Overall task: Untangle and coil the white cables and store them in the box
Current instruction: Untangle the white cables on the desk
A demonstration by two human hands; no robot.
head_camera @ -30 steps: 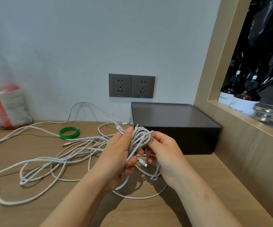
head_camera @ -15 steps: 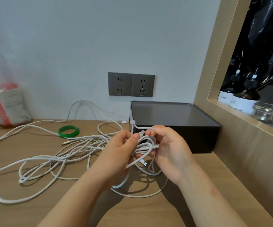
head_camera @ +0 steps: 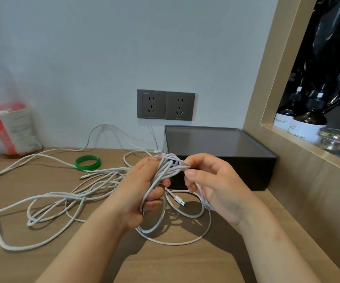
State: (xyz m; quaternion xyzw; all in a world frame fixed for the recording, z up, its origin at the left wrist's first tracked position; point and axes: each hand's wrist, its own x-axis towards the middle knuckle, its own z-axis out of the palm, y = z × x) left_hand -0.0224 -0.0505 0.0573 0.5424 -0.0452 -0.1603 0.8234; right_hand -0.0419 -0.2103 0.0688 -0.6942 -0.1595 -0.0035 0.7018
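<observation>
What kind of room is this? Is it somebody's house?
Probably a home or hotel room, at a wooden counter by the wall: there are wall sockets, and liquid soap bottles in a side niche.

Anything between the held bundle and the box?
Nothing lies between the bundle and the box right behind it. The box's top looks flat, maybe lidded; cannot tell. Strands run on into the tangle at left.
</observation>
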